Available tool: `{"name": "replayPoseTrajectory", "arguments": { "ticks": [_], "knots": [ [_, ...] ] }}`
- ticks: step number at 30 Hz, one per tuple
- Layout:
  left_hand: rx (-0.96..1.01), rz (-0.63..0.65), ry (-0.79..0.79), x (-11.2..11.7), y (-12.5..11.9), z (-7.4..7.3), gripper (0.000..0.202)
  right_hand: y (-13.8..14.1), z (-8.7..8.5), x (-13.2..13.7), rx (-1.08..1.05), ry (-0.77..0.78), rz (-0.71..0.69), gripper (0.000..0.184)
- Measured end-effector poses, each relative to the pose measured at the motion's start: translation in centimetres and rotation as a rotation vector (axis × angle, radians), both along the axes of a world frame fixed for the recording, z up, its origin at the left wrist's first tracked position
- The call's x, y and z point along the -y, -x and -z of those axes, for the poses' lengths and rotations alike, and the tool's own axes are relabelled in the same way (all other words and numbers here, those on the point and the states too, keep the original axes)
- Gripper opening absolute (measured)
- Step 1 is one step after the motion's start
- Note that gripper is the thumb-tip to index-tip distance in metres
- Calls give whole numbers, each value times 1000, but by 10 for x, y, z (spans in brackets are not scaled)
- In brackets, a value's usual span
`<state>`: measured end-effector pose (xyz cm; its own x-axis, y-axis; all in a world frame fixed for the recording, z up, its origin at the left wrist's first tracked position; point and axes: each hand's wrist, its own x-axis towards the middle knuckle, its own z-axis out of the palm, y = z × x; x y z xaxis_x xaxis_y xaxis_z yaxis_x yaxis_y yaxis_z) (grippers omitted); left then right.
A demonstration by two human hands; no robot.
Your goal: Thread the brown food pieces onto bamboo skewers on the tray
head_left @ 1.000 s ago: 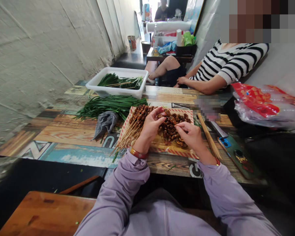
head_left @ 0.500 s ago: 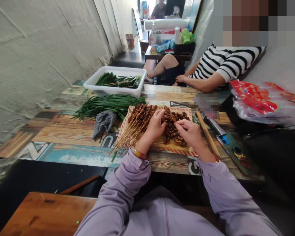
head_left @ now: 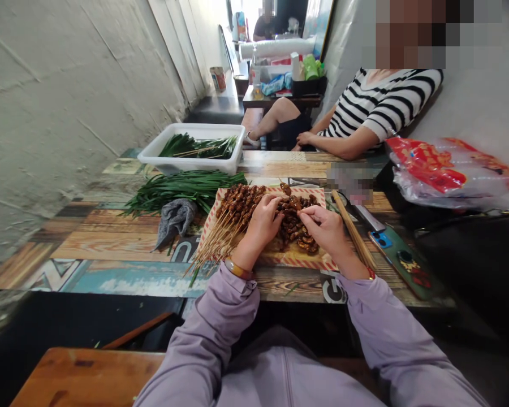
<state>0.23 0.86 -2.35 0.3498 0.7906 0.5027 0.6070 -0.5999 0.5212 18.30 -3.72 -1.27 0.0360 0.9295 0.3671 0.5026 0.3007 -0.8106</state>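
A red-striped paper sheet (head_left: 275,259) on the table bears a heap of loose, glossy brown pupa-like pieces (head_left: 307,244) at right. On its left lie several loaded skewers (head_left: 236,210), their bare ends fanned toward me. My left hand (head_left: 264,224) is closed over the middle of the sheet, on a thin skewer that its fingers mostly hide. One brown piece (head_left: 285,188) sits near that skewer's far tip. With thumb and forefinger pinched, my right hand (head_left: 324,227) holds another brown piece (head_left: 296,204) close to the left fingers.
Bare sticks (head_left: 354,229), a knife (head_left: 368,217) and a phone (head_left: 401,261) lie at right. Long green leaves (head_left: 182,189), a grey cloth (head_left: 176,220) and a white tub (head_left: 190,165) are at left. Across the table sits a person in a striped top (head_left: 379,104), beside a red plastic bag (head_left: 449,169).
The camera view has shifted slightly, moving the background left and the table slightly down. The piece near the skewer's tip now shows more clearly. Both hands stay close together over the sheet.
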Motion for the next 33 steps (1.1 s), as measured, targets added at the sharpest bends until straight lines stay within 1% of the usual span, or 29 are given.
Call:
{"name": "replayPoseTrajectory", "arguments": {
  "ticks": [2,4,8,12,15,18,20,21,23,26,28,30,33],
  "knots": [
    [-64,-57,-28,1,0,-3,25,0,0,0,-5,-8,9,27],
    [-166,-92,-50,4,0,-6,18,-1,-1,0,-5,-16,14,27],
    [-353,-109,-70,9,-6,-13,15,0,-3,1,7,-22,14,26],
    [-454,-114,-83,11,-12,-14,14,1,-3,1,19,-29,10,26],
    [-492,-92,-88,12,-15,-13,13,1,-2,1,17,-25,7,26],
    [-450,-76,-76,13,-14,-13,16,2,-3,2,9,-22,0,27],
    [-336,-81,-50,12,-12,-13,15,1,-3,2,7,-15,4,27],
    [-241,-93,-30,10,-10,-13,15,1,-3,2,9,-13,7,27],
    [28,-120,39,6,-6,-12,14,1,-3,2,15,-20,11,26],
    [521,-109,259,1,0,-14,15,1,-3,3,16,-29,4,25],
    [792,-71,426,0,3,-17,20,1,-3,3,27,-19,-5,26],
    [972,-41,531,1,3,-21,25,2,-3,4,45,-10,-19,26],
    [1100,7,587,4,2,-25,27,4,-4,5,60,-17,-44,24]
  ]
}}
